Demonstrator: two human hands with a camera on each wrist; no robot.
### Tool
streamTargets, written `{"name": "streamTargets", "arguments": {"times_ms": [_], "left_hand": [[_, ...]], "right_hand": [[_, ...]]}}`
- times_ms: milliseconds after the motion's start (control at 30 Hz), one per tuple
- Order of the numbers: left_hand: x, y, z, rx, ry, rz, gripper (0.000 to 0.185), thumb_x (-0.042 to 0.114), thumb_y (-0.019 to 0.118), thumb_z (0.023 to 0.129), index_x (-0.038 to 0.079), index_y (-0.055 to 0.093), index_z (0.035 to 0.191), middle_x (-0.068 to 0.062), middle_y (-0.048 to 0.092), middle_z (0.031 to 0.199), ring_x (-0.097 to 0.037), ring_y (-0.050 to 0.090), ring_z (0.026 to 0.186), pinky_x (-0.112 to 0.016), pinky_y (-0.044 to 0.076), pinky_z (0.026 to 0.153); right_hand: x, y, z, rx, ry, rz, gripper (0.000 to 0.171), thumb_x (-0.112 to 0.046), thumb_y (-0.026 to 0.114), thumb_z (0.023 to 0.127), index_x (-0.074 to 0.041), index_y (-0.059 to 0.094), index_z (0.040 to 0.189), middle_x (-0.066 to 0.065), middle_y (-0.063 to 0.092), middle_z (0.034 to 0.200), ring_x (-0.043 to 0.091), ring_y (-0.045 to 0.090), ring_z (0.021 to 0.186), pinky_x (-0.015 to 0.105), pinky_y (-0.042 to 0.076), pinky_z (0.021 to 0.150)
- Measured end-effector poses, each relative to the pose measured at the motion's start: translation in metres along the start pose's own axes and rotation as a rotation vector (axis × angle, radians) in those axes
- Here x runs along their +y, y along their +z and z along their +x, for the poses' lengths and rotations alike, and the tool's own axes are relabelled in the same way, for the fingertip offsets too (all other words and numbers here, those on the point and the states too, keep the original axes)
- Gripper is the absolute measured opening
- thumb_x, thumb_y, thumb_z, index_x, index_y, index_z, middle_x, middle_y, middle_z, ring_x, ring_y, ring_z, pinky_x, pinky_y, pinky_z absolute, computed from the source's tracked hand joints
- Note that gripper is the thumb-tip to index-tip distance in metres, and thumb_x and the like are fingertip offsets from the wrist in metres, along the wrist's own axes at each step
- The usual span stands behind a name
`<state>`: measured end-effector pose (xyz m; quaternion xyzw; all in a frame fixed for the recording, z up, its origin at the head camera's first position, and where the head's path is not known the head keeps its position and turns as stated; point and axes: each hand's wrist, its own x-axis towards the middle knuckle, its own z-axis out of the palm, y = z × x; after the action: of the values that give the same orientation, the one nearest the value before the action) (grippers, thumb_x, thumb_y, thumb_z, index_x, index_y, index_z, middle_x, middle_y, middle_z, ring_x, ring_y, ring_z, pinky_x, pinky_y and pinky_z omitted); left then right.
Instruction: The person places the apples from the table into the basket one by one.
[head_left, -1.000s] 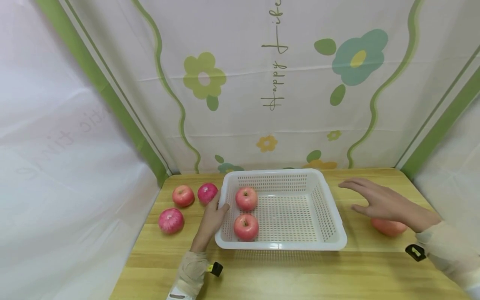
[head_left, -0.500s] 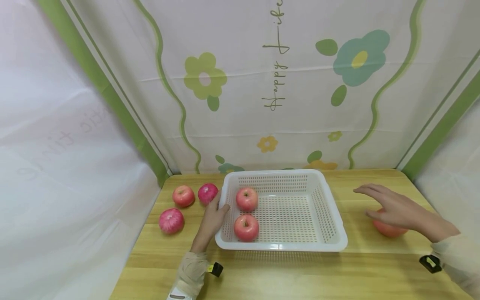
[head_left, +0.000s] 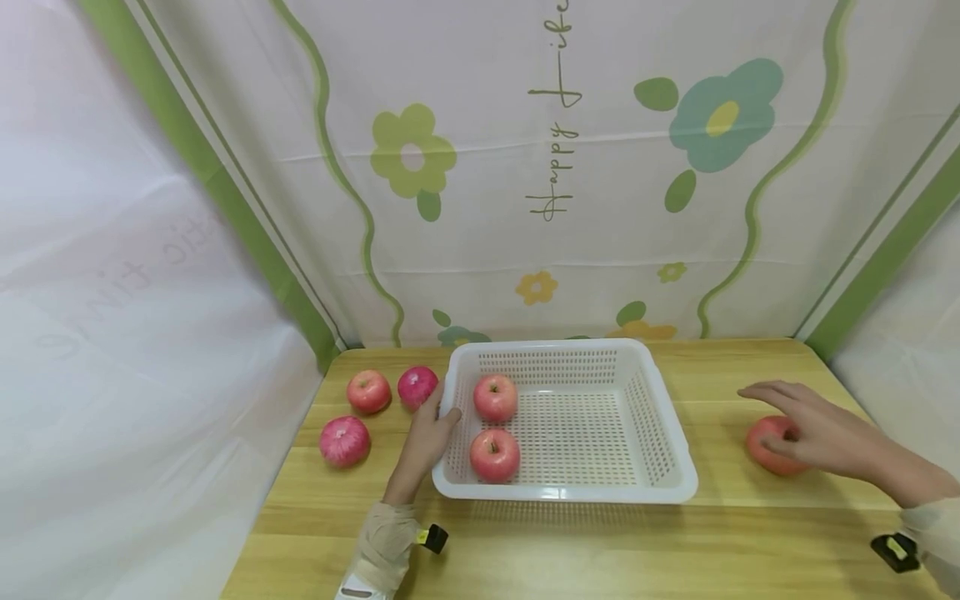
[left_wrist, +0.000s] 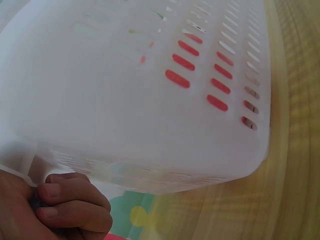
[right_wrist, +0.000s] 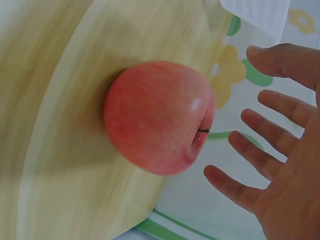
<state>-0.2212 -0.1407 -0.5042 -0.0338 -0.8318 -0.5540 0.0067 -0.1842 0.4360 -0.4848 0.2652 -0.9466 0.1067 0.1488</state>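
Note:
A white plastic basket (head_left: pixel 562 493) with slotted walls stands mid-table, two red apples (head_left: pixel 495 456) along its left side. My left hand (head_left: pixel 429 433) grips the basket's left rim, thumb over the edge; in the left wrist view its curled fingers (left_wrist: pixel 82 212) show beside the basket wall. Off to the right, a single apple (right_wrist: pixel 157 117) rests on the table, stem upward. Over it hovers my right hand (head_left: pixel 828 433), fingers spread and apart from the fruit in the right wrist view, holding nothing.
Left of the basket lie another apple (head_left: pixel 368 392) and two pink-magenta round fruits, one nearer the front (head_left: pixel 344 442) and one by the basket (head_left: pixel 417 387). A printed curtain (head_left: pixel 480 208) hangs right behind the wooden table (head_left: pixel 525 558).
My right hand has moved rightward, away from the basket, to above the lone apple. The left hand keeps its hold on the rim, and the basket and fruit stay put.

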Motion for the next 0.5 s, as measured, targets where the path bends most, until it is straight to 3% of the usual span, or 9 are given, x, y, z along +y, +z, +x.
{"name": "streamTargets", "arguments": {"times_ms": [167,267,500], "left_hand": [[-0.001,0.0,0.0,-0.011,0.0,-0.02,0.069,0.012,0.054,0.105,0.018,0.031,0.169,-0.028,0.056,0.154,-0.044,0.072,0.115,-0.05,0.066,0.087],[-0.002,0.0,0.001,-0.009,-0.004,-0.02,0.068,0.012,0.055,0.105,0.018,0.031,0.169,-0.028,0.056,0.153,-0.044,0.072,0.115,-0.05,0.066,0.087],[-0.003,0.0,0.002,-0.01,-0.014,-0.013,0.068,0.014,0.056,0.105,0.019,0.033,0.169,-0.027,0.058,0.152,-0.04,0.072,0.116,-0.052,0.065,0.09]], "right_hand": [[0.005,0.003,-0.007,-0.003,0.038,0.044,0.071,-0.024,0.096,0.074,-0.005,0.065,0.135,0.022,0.065,0.134,0.044,0.059,0.118,0.033,0.038,0.097],[0.008,0.004,-0.01,-0.034,0.073,0.06,0.073,-0.022,0.095,0.074,-0.003,0.063,0.136,0.025,0.063,0.135,0.047,0.058,0.117,0.048,0.044,0.089],[0.01,0.011,-0.019,-0.033,0.118,0.087,0.072,-0.013,0.093,0.072,0.0,0.061,0.135,0.03,0.061,0.134,0.051,0.056,0.116,0.06,0.045,0.087]]}}
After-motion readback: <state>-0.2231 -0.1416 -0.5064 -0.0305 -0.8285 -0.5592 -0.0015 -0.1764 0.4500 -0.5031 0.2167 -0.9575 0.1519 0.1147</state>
